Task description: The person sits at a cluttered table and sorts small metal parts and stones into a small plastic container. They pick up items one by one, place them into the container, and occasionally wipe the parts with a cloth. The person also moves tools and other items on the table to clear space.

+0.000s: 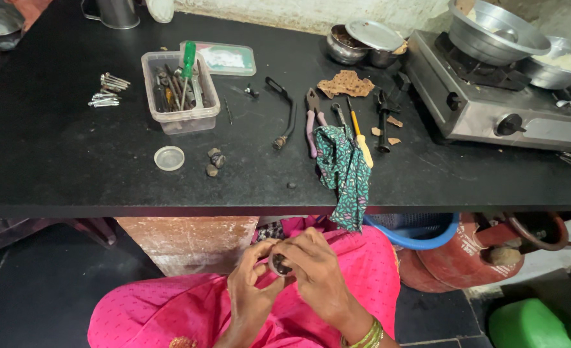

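Note:
Both my hands are low over my pink-clad lap, below the black counter's front edge [169,209]. My left hand [250,290] and my right hand [317,274] together grip a small round metal ring-shaped part [279,264] with a dark centre, fingers wrapped around its rim. On the counter above lie a green patterned cloth [344,171] hanging over the edge, pliers [312,119], a yellow-handled screwdriver [361,138] and a black bent tool [286,119].
A clear plastic box [181,93] holds tools and a green-handled screwdriver. Small dark knobs [214,161], a round lid [169,158] and metal screws [107,90] lie left. A gas stove [491,103] with steel bowls stands right. A red gas cylinder [472,251] sits under the counter.

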